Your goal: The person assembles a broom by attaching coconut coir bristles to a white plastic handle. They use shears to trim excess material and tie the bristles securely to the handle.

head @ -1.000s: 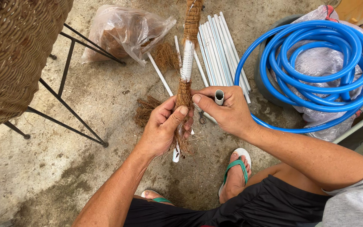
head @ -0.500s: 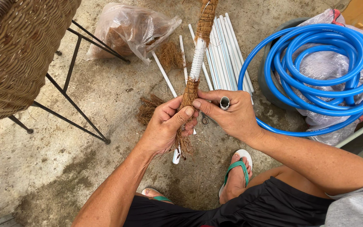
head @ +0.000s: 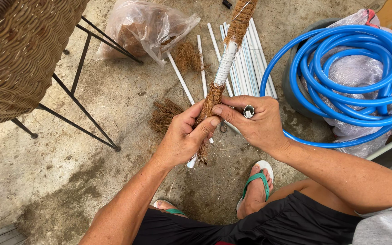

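Coir-wrapped white pipe (head: pixel 227 63), middle bare, gripped by left hand (head: pixel 184 136); right hand (head: pixel 255 122) pinching fibre, clutching small tube (head: pixel 248 111).

Both forearms rise from the lower edge toward the middle of the frame. The left hand (head: pixel 182 136) is curled closed, thumb pressing up and rightward. The right hand (head: pixel 255 122) meets it from the right, fingers folded, thumb and forefinger pinching beside the left thumb.
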